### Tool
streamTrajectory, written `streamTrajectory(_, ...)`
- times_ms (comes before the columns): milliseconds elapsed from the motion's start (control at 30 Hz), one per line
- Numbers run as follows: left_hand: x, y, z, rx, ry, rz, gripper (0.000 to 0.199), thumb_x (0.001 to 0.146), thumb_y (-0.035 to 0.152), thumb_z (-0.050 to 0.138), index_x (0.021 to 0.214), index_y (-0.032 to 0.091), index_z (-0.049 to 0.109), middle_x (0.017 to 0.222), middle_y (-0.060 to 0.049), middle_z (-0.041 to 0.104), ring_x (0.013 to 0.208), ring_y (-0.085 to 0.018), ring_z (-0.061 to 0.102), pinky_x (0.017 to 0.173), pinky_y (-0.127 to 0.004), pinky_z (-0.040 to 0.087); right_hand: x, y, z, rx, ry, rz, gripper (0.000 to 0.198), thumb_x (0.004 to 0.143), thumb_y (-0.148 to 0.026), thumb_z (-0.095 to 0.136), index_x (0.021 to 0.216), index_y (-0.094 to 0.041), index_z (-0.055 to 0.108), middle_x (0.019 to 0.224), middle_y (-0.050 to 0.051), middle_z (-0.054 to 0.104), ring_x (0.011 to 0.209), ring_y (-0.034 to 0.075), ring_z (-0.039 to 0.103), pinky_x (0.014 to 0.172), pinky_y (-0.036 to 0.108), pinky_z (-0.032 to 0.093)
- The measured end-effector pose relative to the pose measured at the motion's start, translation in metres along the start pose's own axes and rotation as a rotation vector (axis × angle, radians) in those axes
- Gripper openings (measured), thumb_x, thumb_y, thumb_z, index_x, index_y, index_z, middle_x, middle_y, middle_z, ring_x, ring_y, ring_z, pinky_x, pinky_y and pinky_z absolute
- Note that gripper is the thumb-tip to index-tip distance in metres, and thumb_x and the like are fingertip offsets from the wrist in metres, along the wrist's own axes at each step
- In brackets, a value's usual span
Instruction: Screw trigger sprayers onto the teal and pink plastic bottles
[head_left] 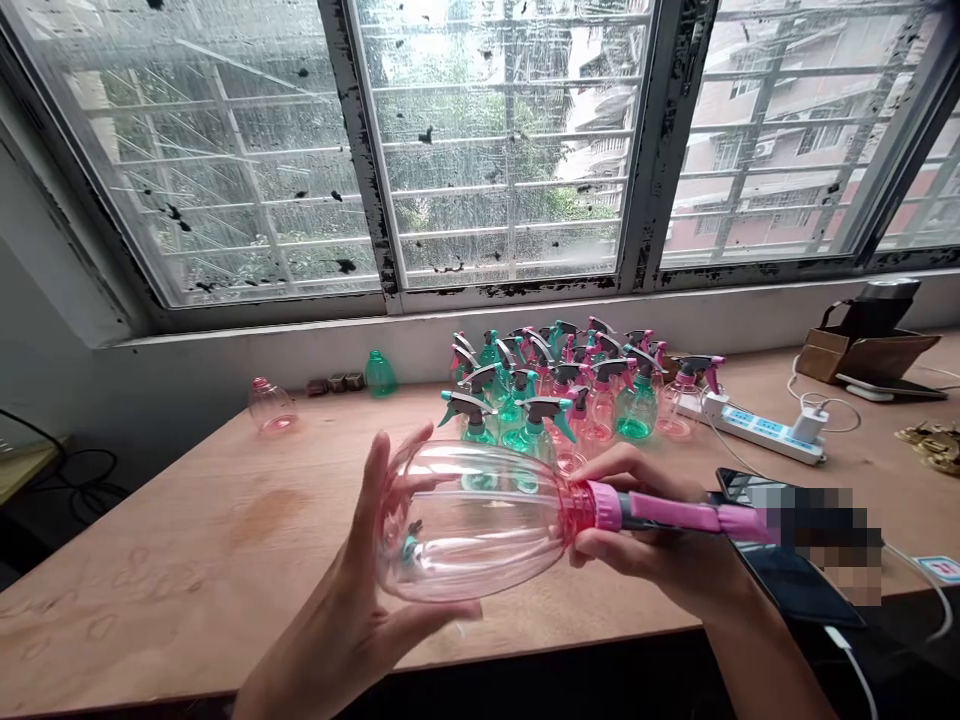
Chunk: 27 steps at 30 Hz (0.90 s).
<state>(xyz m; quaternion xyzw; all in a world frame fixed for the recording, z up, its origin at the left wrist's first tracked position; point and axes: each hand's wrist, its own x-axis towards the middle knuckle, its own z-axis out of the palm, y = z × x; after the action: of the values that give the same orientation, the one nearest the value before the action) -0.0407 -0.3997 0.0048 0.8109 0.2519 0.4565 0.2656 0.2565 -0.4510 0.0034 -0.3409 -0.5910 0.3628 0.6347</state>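
Observation:
A clear pink spray bottle (472,520) lies sideways in the air above the table's front, its pink and grey trigger head (682,512) pointing right. My right hand (645,540) is closed round the neck just below the pink collar. At the bottle's base, my left hand (375,560) cups the rounded end, thumb along the lower side and fingers spread along the far side. Through the transparent wall parts of the left fingers show. Behind the bottle stands a group of pink and green spray bottles (637,410) with trigger heads on.
On the wooden table (187,560), a pink bottle without trigger head (274,408) and a green one (380,373) stand at back left. A power strip (765,432), a phone (795,580) with cable and a brown box (862,345) are at right. Windows (502,150) rise behind.

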Motion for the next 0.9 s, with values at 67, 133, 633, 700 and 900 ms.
streamTrajectory(67, 0.001, -0.001, -0.001, -0.006, 0.0, -0.037, 0.122, 0.09, 0.068, 0.087, 0.183, 0.054, 0.009, 0.189, -0.012, 0.033, 0.16, -0.047, 0.054, 0.125, -0.065, 0.054, 0.001, 0.0, 0.001, -0.024, 0.015, 0.003, 0.039, 0.082, -0.042, 0.106, 0.101, -0.023, 0.078, 0.078, 0.003, 0.085, 0.068, 0.023, 0.084, 0.055, 0.028, 0.066)
streamTrajectory(133, 0.001, -0.001, -0.002, 0.003, -0.02, -0.042, 0.115, 0.092, 0.07, 0.084, 0.183, 0.05, 0.017, 0.19, -0.012, 0.03, 0.167, -0.049, 0.044, 0.131, -0.066, 0.048, 0.001, 0.0, 0.002, -0.013, 0.009, 0.014, 0.039, 0.083, -0.043, 0.105, 0.101, -0.023, 0.078, 0.078, 0.004, 0.085, 0.068, 0.023, 0.084, 0.055, 0.028, 0.065)
streamTrajectory(633, 0.0, 0.018, 0.002, -0.045, 0.068, -0.04, 0.117, 0.085, 0.055, 0.099, 0.179, 0.055, 0.031, 0.191, -0.005, 0.031, 0.172, -0.045, 0.036, 0.13, -0.058, 0.052, 0.002, -0.005, 0.002, 0.086, -0.031, 0.113, 0.037, 0.084, -0.043, 0.104, 0.1, -0.021, 0.079, 0.074, 0.002, 0.083, 0.062, 0.019, 0.08, 0.055, 0.026, 0.062)
streamTrajectory(700, 0.0, 0.019, 0.004, -0.067, 0.057, -0.033, 0.105, 0.093, 0.05, 0.094, 0.177, 0.058, 0.032, 0.191, -0.002, 0.03, 0.169, -0.043, 0.043, 0.126, -0.055, 0.056, 0.002, -0.006, 0.0, 0.109, -0.047, 0.116, 0.036, 0.085, -0.041, 0.104, 0.101, -0.021, 0.08, 0.074, 0.001, 0.083, 0.062, 0.018, 0.08, 0.056, 0.026, 0.063)
streamTrajectory(900, 0.0, -0.004, -0.002, -0.035, 0.028, 0.115, 0.105, 0.106, 0.024, 0.081, 0.181, 0.058, 0.016, 0.187, -0.004, 0.038, 0.166, -0.036, 0.05, 0.118, -0.049, 0.064, 0.0, -0.005, 0.004, 0.161, -0.061, 0.087, 0.037, 0.087, -0.044, 0.103, 0.103, -0.022, 0.079, 0.074, 0.0, 0.083, 0.063, 0.017, 0.081, 0.06, 0.026, 0.064)
